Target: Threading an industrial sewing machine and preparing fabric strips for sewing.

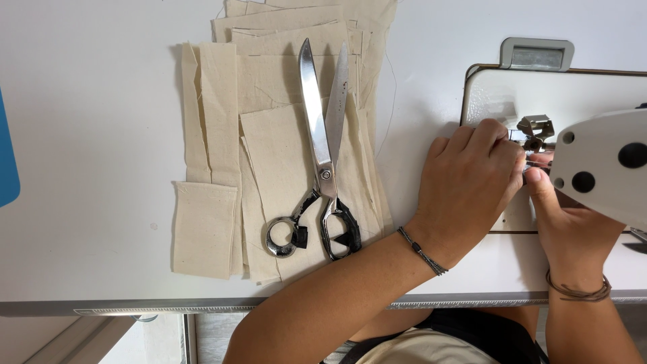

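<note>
Both hands are up at the needle end of the sewing machine [600,162], whose white head juts in from the right and covers part of what they are doing. The left hand [468,178] lies knuckles-up on the machine bed [492,94], fingers curled and bunched toward the metal presser foot [536,129] — its fingertips meet just beside that foot, pinched close together, though whatever they have hold of is too fine or too hidden to make out. The right hand [573,229] comes up from below, its thumb pressed against the left hand's fingertips right under the foot; the rest of its fingers run beneath the machine head, so I cannot tell how tightly it is closed or what, if anything, it grips. Each wrist wears a thin cord bracelet.

Well to the left of the hands, on the white table [87,135], sits a loose stack of cream fabric pieces [269,155] (rectangles of different sizes, fanned and overlapping). A pair of large steel scissors [323,155] rests on top of the stack, blades slightly parted and pointing away from the person, dark-lined handles nearest the table's front edge. A blue object [7,158] just shows at the far left edge.
</note>
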